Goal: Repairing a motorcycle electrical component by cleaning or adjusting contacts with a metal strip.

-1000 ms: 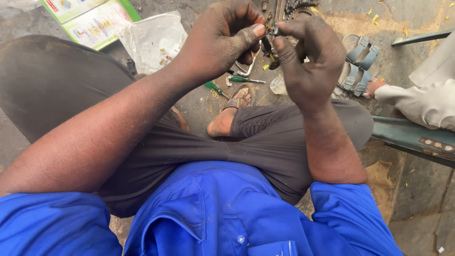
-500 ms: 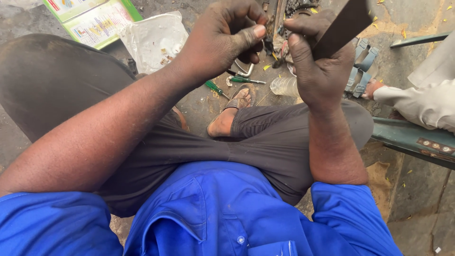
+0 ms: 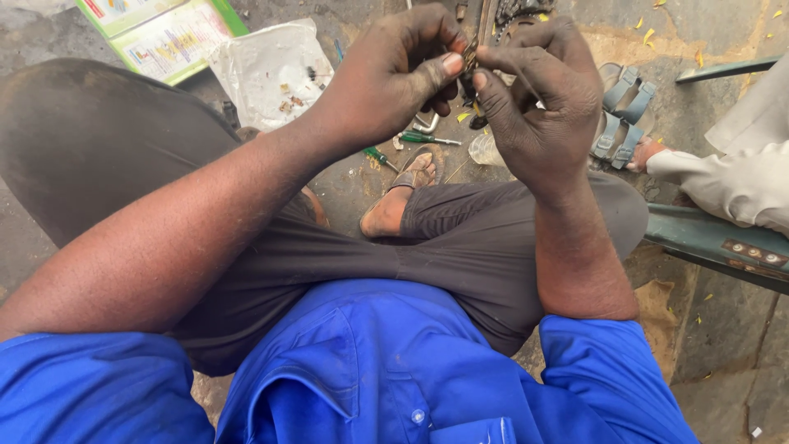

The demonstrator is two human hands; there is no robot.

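Seated cross-legged on the ground, I pinch a small dark metal part (image 3: 470, 67) between my left hand (image 3: 386, 78) and right hand (image 3: 546, 99), fingers clamped on it above the green screwdrivers (image 3: 415, 140); it looks light, stiff, greasy, best gripped at its ends.

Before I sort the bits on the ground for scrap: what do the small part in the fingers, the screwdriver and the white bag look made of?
Small part: looks like brass-toned metal, dull and grimy; too small to be sure. Both the left hand and right hand pinch it.
Screwdriver: green handle, probably plastic, with a thin grey metal shaft.
White bag: thin crinkled plastic, dirt-speckled.
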